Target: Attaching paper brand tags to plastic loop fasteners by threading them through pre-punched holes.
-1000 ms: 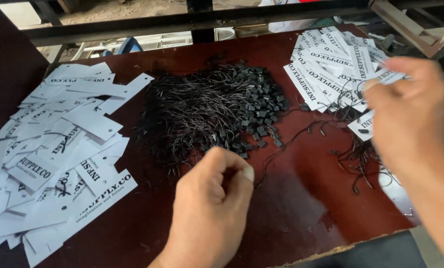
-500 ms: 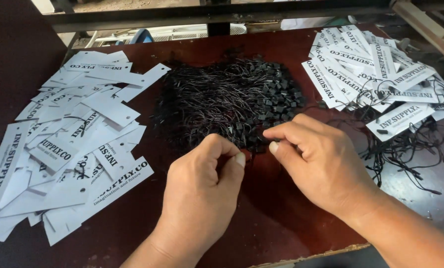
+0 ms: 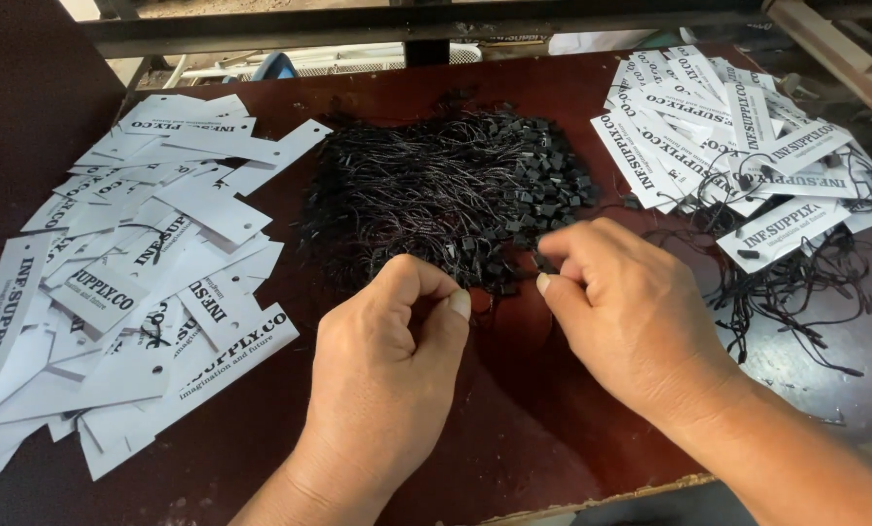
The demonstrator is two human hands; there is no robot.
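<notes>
A heap of black hang-tag strings (image 3: 436,195) with small plastic locks lies mid-table. My right hand (image 3: 631,321) is at the heap's front edge, thumb and forefinger pinched on a black string end there. My left hand (image 3: 387,360) hovers just in front of the heap with thumb and forefinger pressed together; I see nothing between them. The two hands are close, fingertips a short gap apart. White printed paper tags (image 3: 134,282) are spread on the left. Tags with strings attached (image 3: 738,156) are piled on the right.
The dark red table (image 3: 514,429) ends at a worn front edge near my wrists. Loose black strings (image 3: 796,282) trail from the right pile. A dark metal bar (image 3: 407,24) crosses the back, with wooden pieces at the far right corner.
My right hand came back from the right pile of strung tags to the front edge of the string heap, beside my left hand. My left hand stayed pinched in place.
</notes>
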